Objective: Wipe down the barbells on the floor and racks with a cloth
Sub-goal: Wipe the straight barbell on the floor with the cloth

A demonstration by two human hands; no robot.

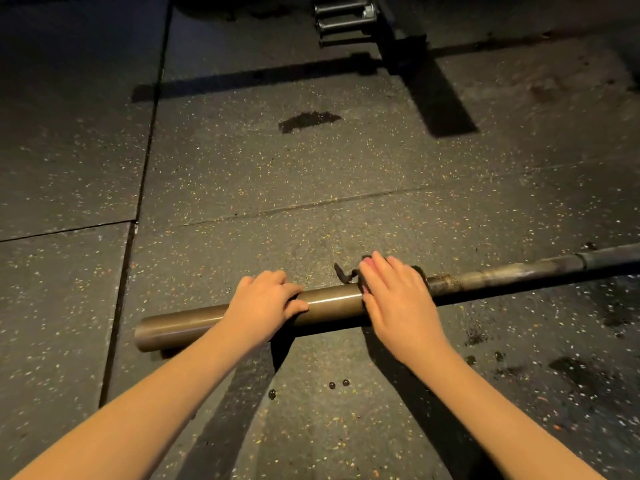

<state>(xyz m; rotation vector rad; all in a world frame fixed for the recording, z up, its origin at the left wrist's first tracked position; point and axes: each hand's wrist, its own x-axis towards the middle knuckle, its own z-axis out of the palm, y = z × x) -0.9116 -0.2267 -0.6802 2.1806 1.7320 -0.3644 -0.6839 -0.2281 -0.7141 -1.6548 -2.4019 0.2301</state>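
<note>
A barbell [332,303] lies across the speckled rubber floor, its thick sleeve end at the left and the thinner shaft running off to the right. My left hand [266,303] rests over the sleeve with its fingers curled on top of it. My right hand [394,296] presses a dark cloth [346,275] onto the bar at the collar, fingers fairly straight. Only a small dark corner of the cloth shows beyond my fingers.
A dark rack base [405,46] with several horizontal steel pegs [343,19] stands at the top centre. Wet dark patches [308,121] mark the floor ahead and at the right [585,372]. Mat seams run along the left.
</note>
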